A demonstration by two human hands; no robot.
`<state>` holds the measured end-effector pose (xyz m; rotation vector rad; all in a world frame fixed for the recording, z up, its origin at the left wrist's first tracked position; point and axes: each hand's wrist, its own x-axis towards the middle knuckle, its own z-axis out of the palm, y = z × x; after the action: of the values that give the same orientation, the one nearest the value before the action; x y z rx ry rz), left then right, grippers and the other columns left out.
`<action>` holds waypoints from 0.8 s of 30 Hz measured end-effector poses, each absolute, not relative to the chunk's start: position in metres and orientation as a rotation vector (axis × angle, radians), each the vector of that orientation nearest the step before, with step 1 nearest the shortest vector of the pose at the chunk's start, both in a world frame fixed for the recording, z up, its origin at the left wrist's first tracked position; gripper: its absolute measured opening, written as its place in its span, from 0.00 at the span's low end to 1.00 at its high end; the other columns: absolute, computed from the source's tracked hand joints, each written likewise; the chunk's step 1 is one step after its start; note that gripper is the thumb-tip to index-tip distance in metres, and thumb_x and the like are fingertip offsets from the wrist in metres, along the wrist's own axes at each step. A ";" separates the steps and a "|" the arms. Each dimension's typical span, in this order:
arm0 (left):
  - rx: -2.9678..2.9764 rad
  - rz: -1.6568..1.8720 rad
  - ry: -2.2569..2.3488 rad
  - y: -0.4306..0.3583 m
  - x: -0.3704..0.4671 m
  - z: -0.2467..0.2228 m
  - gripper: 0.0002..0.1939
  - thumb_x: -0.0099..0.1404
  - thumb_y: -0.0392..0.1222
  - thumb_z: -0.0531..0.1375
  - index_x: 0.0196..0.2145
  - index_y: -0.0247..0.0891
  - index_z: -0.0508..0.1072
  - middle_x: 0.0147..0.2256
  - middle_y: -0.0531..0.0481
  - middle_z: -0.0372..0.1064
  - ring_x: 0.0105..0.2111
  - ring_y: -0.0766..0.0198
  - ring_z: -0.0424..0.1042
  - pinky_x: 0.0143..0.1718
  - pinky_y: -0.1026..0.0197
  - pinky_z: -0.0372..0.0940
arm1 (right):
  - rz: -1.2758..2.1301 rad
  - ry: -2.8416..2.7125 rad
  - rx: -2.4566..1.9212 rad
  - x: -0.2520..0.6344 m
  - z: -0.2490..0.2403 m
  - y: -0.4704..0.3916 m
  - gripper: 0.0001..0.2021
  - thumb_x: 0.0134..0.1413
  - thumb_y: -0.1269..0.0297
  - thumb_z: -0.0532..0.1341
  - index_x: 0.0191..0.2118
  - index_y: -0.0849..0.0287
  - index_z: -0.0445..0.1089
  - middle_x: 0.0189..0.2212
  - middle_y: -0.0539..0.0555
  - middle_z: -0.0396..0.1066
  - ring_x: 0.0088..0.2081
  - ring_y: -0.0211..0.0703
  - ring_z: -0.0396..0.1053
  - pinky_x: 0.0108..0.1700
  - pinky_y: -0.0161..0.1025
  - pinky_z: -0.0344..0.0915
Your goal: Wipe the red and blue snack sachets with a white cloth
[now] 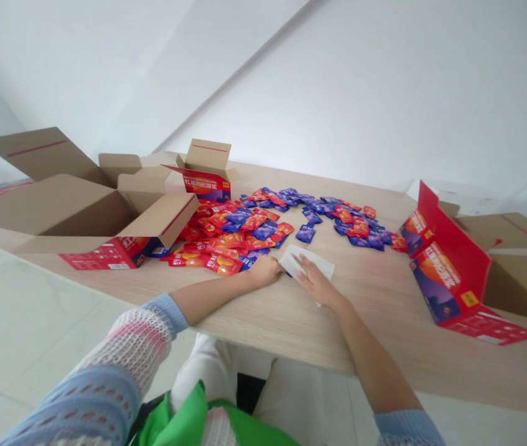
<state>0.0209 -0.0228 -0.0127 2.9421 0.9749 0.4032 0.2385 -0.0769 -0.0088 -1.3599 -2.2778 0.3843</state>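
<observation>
Glossy film sachets (225,241), matt wood-grain tabletop (282,322)
Cardboard cartons (444,272), matt inside, smooth outside; wipe (322,264), matt paper or cloth; rough openwork-knit sleeve (145,334); glossy floor tiles (26,334).

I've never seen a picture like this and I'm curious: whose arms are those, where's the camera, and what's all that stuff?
There's no robot here, just a person using bare hands. The camera is worn on their head, looking forward and down, so the arms reach away from you. On the table lie lots of small red and blue packets, with open boxes on both sides. The right hand lies spread on a white cloth or tissue. The left hand is curled at its edge; I can't tell whether it's gripping anything.
</observation>
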 end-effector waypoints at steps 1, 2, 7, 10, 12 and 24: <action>2.963 0.371 0.990 -0.022 0.021 -0.012 0.14 0.63 0.34 0.54 0.41 0.39 0.77 0.33 0.44 0.75 0.32 0.61 0.74 0.33 0.63 0.66 | 0.389 -2.357 -1.379 0.232 -0.010 -0.078 0.28 0.65 0.49 0.40 0.67 0.54 0.47 0.65 0.54 0.48 0.67 0.46 0.39 0.65 0.54 0.38; 2.982 0.351 0.985 -0.021 0.021 -0.010 0.14 0.63 0.35 0.54 0.41 0.38 0.78 0.31 0.44 0.75 0.30 0.61 0.73 0.31 0.63 0.66 | 0.380 -2.412 -1.411 0.229 -0.011 -0.078 0.28 0.65 0.50 0.40 0.67 0.52 0.46 0.65 0.53 0.48 0.67 0.45 0.38 0.65 0.55 0.36; 2.982 0.385 0.819 -0.017 0.020 0.000 0.17 0.60 0.31 0.54 0.43 0.44 0.77 0.34 0.49 0.75 0.32 0.65 0.73 0.33 0.67 0.64 | 0.329 -2.413 -1.609 0.241 -0.013 -0.064 0.28 0.65 0.50 0.41 0.67 0.51 0.45 0.66 0.53 0.47 0.67 0.46 0.37 0.64 0.55 0.40; 2.972 0.397 0.788 -0.018 0.018 0.004 0.17 0.62 0.32 0.54 0.44 0.45 0.76 0.38 0.50 0.76 0.37 0.65 0.73 0.35 0.67 0.64 | 0.318 -2.378 -1.675 0.249 -0.014 -0.054 0.27 0.65 0.50 0.42 0.67 0.50 0.47 0.66 0.53 0.47 0.67 0.49 0.40 0.63 0.56 0.43; 2.966 0.405 0.815 -0.022 0.019 0.004 0.16 0.64 0.33 0.53 0.44 0.44 0.76 0.40 0.50 0.75 0.38 0.65 0.73 0.36 0.67 0.64 | 0.295 -2.345 -1.718 0.252 -0.015 -0.049 0.27 0.65 0.50 0.42 0.66 0.50 0.47 0.66 0.53 0.47 0.66 0.50 0.41 0.62 0.57 0.44; 2.997 0.382 0.968 -0.047 0.031 -0.003 0.15 0.70 0.35 0.48 0.44 0.36 0.73 0.41 0.44 0.73 0.40 0.62 0.73 0.42 0.64 0.65 | 0.186 -1.859 -1.972 0.290 -0.009 -0.057 0.31 0.66 0.50 0.37 0.54 0.64 0.67 0.45 0.66 0.73 0.50 0.56 0.69 0.49 0.46 0.63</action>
<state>0.0306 -0.0471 -0.0035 2.9966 0.9675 0.3822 0.2905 -0.0568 -0.0093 -1.9715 -1.8594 0.1859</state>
